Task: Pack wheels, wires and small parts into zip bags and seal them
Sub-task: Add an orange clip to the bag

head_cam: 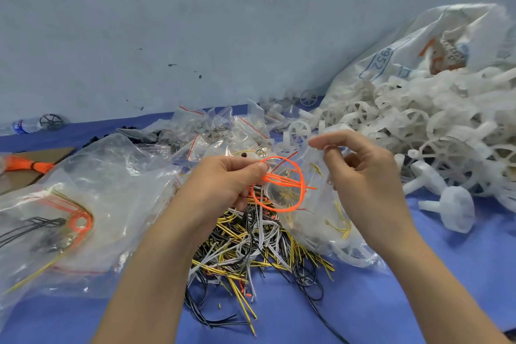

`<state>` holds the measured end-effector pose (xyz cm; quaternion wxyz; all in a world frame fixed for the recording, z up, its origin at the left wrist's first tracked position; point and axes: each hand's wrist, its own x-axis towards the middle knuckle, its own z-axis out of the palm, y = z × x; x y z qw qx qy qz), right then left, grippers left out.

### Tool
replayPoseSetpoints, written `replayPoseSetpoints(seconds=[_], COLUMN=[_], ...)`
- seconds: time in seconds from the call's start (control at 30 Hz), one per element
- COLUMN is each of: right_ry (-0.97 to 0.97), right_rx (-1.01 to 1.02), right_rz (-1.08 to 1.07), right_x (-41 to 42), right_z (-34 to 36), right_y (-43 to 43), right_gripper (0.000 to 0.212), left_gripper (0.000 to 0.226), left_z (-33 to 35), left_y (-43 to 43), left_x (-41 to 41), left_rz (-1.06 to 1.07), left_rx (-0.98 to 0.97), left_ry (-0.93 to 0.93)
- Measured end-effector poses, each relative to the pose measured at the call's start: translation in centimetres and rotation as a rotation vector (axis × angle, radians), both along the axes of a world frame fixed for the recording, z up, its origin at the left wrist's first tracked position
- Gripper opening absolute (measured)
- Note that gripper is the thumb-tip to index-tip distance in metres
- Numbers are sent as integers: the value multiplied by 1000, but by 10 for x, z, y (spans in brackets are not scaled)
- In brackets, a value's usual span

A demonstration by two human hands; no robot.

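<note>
Much was hard to read: the contents of the small zip bags (220, 131) at the back blurred together, the print on the big white sack (405, 45) was only partly legible, and both forearms ran out of the bottom edge. The wheels in the white wheel pile (435, 131) were too tangled to count. The counter (418, 301) was covered in blue, set against a scuffed pale wall (195, 22). Two hands were at work. The left hand (223, 179) had its grip pinched on a coiled orange wire (279, 190), feeding it at the mouth of a clear zip bag (312, 218). The right hand (365, 176) pinched that bag's top edge, holding it up above the wire heap (251, 254) of yellow, black and white strands. One larger clear bag (83, 204) lay on the left, orange and black wire inside. One orange bundle (28, 166) rested on cardboard (55, 155) at far left, and one water bottle (23, 126) lay by the wall.
</note>
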<state>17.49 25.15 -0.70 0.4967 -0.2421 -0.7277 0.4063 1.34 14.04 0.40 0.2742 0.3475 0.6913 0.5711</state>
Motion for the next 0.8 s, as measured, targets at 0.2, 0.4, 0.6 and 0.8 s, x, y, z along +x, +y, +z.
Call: replayPoseSetpoints(seconds=[0.2, 0.4, 0.6, 0.8], right_ry=[-58, -64, -45, -84], right_rx=[76, 60, 18, 24], right_rz=[36, 21, 6, 85], right_x=[0, 6, 11, 10], right_z=[3, 5, 7, 10], right_y=[-3, 2, 4, -2], right_gripper=[36, 34, 35, 39], left_gripper=[13, 11, 10, 19], left_z=[6, 8, 21, 7], left_y=[19, 28, 15, 31], left_x=[16, 31, 34, 50], left_rz=[21, -20, -63, -21], left_rx=[85, 17, 1, -158], left_ry=[-45, 215, 701, 916])
